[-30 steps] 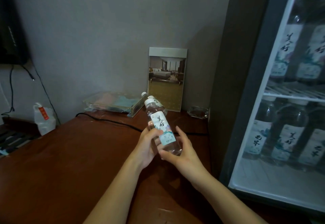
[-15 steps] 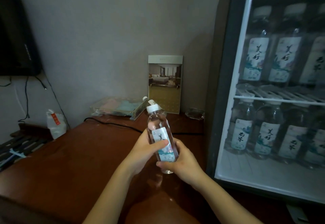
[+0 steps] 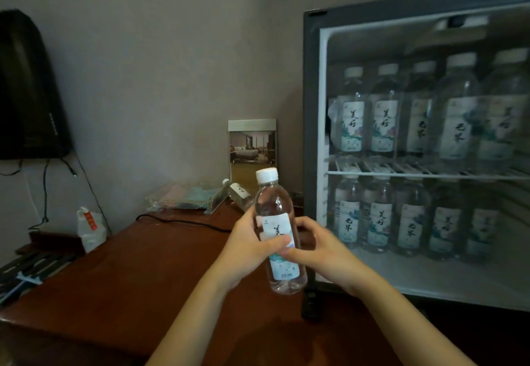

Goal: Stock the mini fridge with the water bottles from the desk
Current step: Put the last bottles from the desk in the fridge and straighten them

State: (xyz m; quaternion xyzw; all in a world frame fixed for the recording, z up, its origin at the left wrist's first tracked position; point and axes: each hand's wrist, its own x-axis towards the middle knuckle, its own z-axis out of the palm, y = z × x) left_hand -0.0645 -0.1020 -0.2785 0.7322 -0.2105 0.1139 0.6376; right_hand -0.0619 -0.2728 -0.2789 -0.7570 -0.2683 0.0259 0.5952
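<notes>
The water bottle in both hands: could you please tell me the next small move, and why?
Probably carry the bottle rightward into the fridge, onto the bare floor before the lower row; left hand and right hand grip it upright.

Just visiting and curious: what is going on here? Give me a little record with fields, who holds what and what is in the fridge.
Held bottle: upright, white cap on, above the desk
Left hand: curled round the label, thumb across its front
Right hand: grips the bottle lower down, thumb on the label
Mini fridge: right of the desk, bottles standing on both levels
Lying bottle: on its side on the desk, near the wall
Fridge door: cannot tell if glass covers the front
</notes>
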